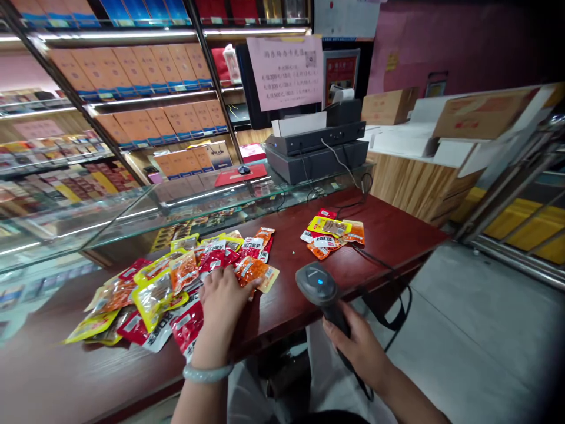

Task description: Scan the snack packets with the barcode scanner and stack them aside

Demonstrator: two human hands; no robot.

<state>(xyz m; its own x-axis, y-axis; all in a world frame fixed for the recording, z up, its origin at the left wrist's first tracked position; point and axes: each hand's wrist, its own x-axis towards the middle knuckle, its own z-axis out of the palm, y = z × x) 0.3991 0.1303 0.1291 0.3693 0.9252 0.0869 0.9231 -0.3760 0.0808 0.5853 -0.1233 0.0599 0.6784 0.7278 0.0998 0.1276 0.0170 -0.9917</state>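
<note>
My left hand (223,300), with a pale bangle on the wrist, lies on a big spread of red, orange and yellow snack packets (176,282) on the dark red counter (388,229). Its fingers close on an orange packet (251,271) at the pile's right edge. My right hand (359,347) grips the handle of a dark barcode scanner (315,282), held just off the counter's front edge with its head pointing toward the packets. A smaller heap of packets (333,232) lies farther right on the counter.
A cash register with receipt printer (318,147) stands behind the counter, and its cables run across the top. A glass display case (132,212) lies to the left, with stocked shelves (145,88) behind it. Cardboard boxes (481,115) rest on a wooden counter at the right.
</note>
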